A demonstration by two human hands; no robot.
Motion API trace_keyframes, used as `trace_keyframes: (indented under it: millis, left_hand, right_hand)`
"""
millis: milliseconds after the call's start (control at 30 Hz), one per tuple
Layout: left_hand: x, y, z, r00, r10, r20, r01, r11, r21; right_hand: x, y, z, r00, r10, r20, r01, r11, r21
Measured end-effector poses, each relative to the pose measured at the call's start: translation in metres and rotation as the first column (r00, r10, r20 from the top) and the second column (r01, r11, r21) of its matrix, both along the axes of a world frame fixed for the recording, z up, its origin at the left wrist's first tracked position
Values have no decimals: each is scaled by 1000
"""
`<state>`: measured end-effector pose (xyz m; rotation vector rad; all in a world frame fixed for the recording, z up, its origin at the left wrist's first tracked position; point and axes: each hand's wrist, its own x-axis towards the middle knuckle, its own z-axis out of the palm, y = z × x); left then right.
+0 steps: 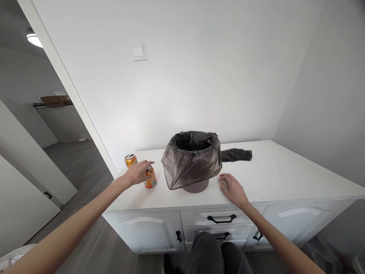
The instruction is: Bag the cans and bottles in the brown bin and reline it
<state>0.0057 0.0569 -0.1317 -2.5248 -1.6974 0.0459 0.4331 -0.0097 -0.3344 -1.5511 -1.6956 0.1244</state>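
My left hand (138, 173) is at an orange drink can (150, 180) on the left of the white cabinet top. Its fingers are apart near the can's upper end, and the hand partly hides the can; whether they touch is hard to tell. Just behind stands a second orange can (130, 159) with its top opened. In the middle, a small bin (196, 187) is lined with a dark, see-through bin bag (191, 163) folded over the rim. My right hand (234, 190) rests on the cabinet top, right of the bin, fingers loosely bent and holding nothing.
A folded black plastic bag (236, 155) lies behind and right of the bin. The white cabinet (299, 179) has black handles (221, 219) on its front. A light switch (139, 52) is on the wall behind. An open doorway lies at left.
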Motion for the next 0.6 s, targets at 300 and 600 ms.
trace_keyframes:
  millis: [300,600]
  left_hand:
    - [87,-31,96,623,-476,621,-105,736,669]
    - [158,7,77,666,-348,660,130,925,357]
  right_hand:
    - [0,0,0,1000,9,-8,-9,1000,4]
    - [1,2,1,1000,13,-26,-12,1000,3]
